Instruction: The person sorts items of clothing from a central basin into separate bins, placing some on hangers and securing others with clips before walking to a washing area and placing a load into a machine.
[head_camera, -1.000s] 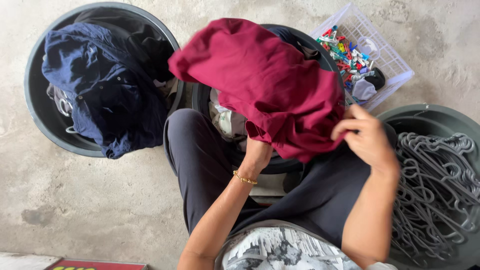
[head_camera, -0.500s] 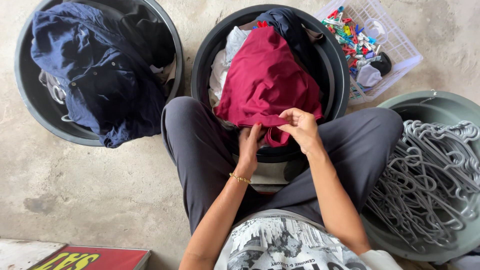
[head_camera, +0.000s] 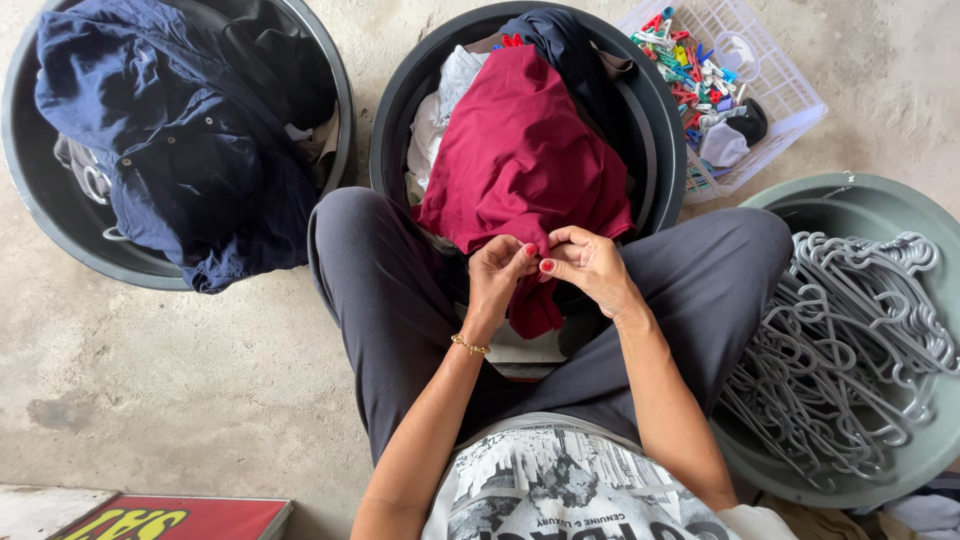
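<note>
Both my hands meet at the near edge of the maroon garment (head_camera: 520, 165), which lies draped over the middle black tub (head_camera: 655, 120) and spills down between my knees. My left hand (head_camera: 500, 275) has its fingers (head_camera: 522, 255) closed, pinching a fold of the maroon cloth at its lower edge; my right hand (head_camera: 590, 262) does the same just beside it, fingers curled tight on the same hem, the two thumbs nearly touching. A gold bracelet (head_camera: 468, 346) sits on my left wrist.

Under the maroon piece the tub holds some white cloth (head_camera: 437, 110) and a dark garment (head_camera: 565, 45) at the far rim. To my left, a second black tub (head_camera: 40, 200) carries a heap of navy clothing (head_camera: 180, 140) hanging over its edge. To my right, a grey-green tub (head_camera: 850, 195) is piled with grey hangers (head_camera: 850, 340). Beyond it, a white mesh basket (head_camera: 790, 95) holds coloured clothes pegs (head_camera: 690, 60). All of it stands on a bare concrete floor (head_camera: 200, 400), and I sit with grey-trousered legs on either side of the middle tub.
</note>
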